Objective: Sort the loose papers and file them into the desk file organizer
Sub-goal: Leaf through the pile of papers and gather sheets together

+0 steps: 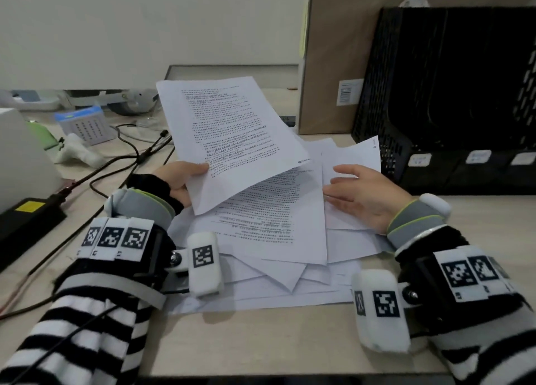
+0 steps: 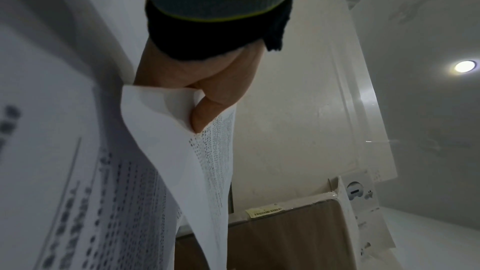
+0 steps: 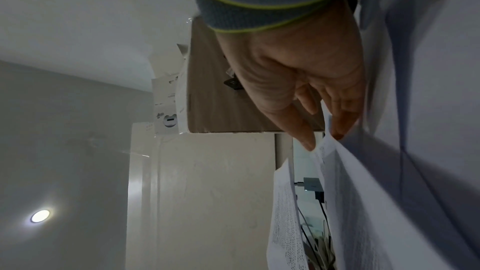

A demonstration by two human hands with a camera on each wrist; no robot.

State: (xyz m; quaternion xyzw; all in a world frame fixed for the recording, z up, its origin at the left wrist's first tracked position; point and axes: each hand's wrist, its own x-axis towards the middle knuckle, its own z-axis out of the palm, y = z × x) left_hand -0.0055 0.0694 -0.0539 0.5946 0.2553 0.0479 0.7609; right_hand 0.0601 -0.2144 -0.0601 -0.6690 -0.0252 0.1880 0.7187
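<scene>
- Head view: the left hand (image 1: 181,181) pinches a printed sheet (image 1: 232,135) by its near left edge, thumb on top and fingers beneath, and holds it tilted above the loose papers (image 1: 275,225) spread over the desk (image 1: 246,341). The right hand (image 1: 365,196) lies with straight, relaxed fingers on a blank sheet (image 1: 351,164) at the right of the pile, gripping nothing. The black file organizer (image 1: 446,94) stands far right, just beside the pile; a brown cardboard box (image 1: 327,50) stands to its left. Black cables (image 1: 121,164) run across the desk at the left.
- Left wrist view: the thumb and fingers (image 2: 205,114) nip the curled edge of the printed sheet (image 2: 168,151).
- Right wrist view: the fingertips (image 3: 340,128) touch the papers (image 3: 363,192); the hand (image 3: 298,73) is loosely extended.
</scene>
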